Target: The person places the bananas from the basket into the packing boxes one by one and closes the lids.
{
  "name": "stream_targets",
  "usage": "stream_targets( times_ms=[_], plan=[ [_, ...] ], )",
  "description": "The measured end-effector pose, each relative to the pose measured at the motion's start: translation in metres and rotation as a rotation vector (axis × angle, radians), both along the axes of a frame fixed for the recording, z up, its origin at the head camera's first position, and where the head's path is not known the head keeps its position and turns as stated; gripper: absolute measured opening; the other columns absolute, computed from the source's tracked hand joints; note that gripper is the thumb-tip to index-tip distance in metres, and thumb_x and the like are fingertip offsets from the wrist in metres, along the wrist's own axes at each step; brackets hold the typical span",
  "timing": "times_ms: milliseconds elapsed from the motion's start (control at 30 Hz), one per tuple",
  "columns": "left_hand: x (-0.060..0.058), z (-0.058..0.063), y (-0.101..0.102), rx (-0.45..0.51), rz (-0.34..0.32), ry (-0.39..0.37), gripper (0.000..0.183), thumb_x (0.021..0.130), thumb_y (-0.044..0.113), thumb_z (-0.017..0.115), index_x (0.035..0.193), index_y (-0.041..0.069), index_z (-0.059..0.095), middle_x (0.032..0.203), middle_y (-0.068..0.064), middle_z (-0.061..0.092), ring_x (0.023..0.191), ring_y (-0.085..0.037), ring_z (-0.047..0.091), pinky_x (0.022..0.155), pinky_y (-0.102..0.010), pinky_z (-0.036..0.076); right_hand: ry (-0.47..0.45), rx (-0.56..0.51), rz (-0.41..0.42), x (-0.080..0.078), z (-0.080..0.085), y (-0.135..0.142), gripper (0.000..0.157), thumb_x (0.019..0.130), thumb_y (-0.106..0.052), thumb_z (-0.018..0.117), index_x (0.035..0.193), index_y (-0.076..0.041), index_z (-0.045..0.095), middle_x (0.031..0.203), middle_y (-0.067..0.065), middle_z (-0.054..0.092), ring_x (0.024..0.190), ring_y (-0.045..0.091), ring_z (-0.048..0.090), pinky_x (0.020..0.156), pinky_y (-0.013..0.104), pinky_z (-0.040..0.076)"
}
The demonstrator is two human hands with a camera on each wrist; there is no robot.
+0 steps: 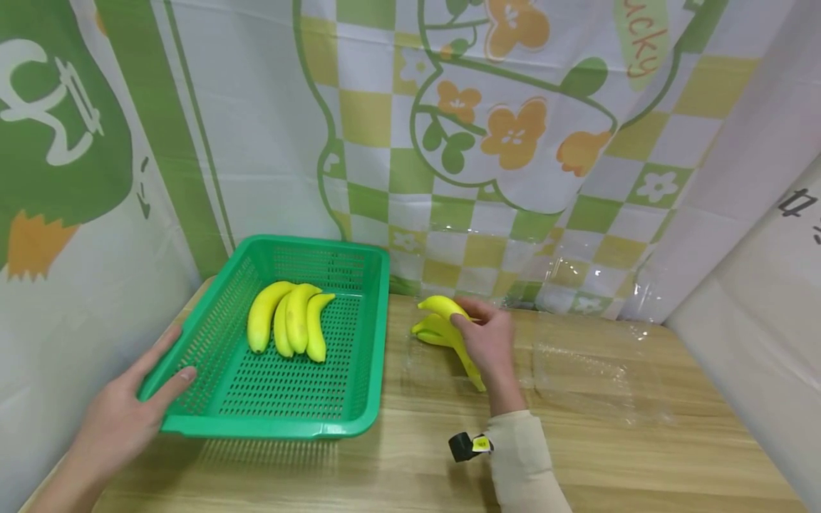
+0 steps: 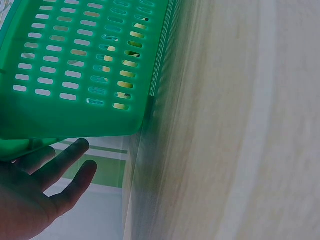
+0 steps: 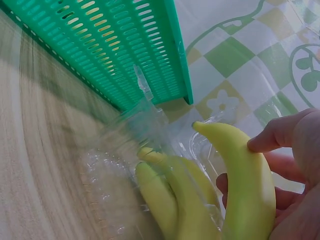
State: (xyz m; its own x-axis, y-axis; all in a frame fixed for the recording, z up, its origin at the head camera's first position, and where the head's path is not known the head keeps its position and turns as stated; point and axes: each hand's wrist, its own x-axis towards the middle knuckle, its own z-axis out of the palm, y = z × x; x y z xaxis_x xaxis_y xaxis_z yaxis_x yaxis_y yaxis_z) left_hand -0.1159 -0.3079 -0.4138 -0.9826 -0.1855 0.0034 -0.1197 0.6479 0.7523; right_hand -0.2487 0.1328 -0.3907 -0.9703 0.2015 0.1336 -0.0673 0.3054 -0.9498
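Right now, your left hand (image 1: pixel 125 413) grips the rim of the green basket (image 1: pixel 256 427) at its eight o'clock, with four bananas (image 1: pixel 297 320) lying inside. Towards the basket's three o'clock, more bananas (image 3: pixel 187 202) rest in a clear plastic box (image 3: pixel 107 182) on the worktop (image 1: pixel 641 463); your right hand (image 1: pixel 490 338) grasps one banana (image 3: pixel 247 185) beside them.
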Motion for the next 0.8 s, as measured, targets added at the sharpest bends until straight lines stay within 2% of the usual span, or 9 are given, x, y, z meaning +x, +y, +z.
stream_targets(
  times_ms=[267, 467, 633, 800],
  plan=[
    [-0.0006, 0.0013, 0.0006, 0.0, -0.009, -0.002, 0.074, 0.111, 0.05, 0.048, 0.17, 0.04, 0.005, 0.168, -0.04, 0.018, 0.144, -0.069, 0.029, 0.104, -0.08, 0.033, -0.032, 0.094, -0.004, -0.0009, -0.0053, -0.0018, 0.026, 0.091, -0.018, 0.084, 0.116, -0.01, 0.082, 0.118, 0.013, 0.079, 0.102, 0.025, 0.071, 0.074, 0.02, 0.055],
    [-0.0007, 0.0004, -0.0005, 0.019, -0.011, -0.005, 0.073, 0.111, 0.05, 0.049, 0.169, 0.043, 0.004, 0.17, -0.038, 0.014, 0.147, -0.071, 0.024, 0.106, -0.083, 0.03, -0.034, 0.139, -0.003, -0.0007, -0.0064, -0.0018, 0.026, 0.09, -0.02, 0.086, 0.114, -0.011, 0.083, 0.118, 0.012, 0.08, 0.105, 0.027, 0.075, 0.078, 0.025, 0.06],
    [0.0002, -0.0016, -0.0007, 0.002, -0.003, 0.003, 0.073, 0.111, 0.05, 0.049, 0.169, 0.042, 0.006, 0.167, -0.041, 0.019, 0.142, -0.067, 0.031, 0.104, -0.079, 0.033, -0.035, 0.191, -0.012, -0.001, -0.0078, -0.0018, 0.024, 0.088, -0.018, 0.088, 0.11, -0.01, 0.084, 0.115, 0.012, 0.081, 0.104, 0.026, 0.076, 0.082, 0.033, 0.064],
    [0.0004, -0.0014, 0.0002, -0.003, 0.001, 0.011, 0.073, 0.111, 0.049, 0.049, 0.17, 0.042, 0.006, 0.165, -0.043, 0.023, 0.137, -0.063, 0.035, 0.101, -0.075, 0.035, -0.01, 0.242, -0.018, -0.0013, -0.0089, -0.0026, 0.023, 0.085, -0.014, 0.09, 0.107, -0.009, 0.085, 0.105, 0.012, 0.083, 0.101, 0.027, 0.077, 0.085, 0.036, 0.063]
  ],
)
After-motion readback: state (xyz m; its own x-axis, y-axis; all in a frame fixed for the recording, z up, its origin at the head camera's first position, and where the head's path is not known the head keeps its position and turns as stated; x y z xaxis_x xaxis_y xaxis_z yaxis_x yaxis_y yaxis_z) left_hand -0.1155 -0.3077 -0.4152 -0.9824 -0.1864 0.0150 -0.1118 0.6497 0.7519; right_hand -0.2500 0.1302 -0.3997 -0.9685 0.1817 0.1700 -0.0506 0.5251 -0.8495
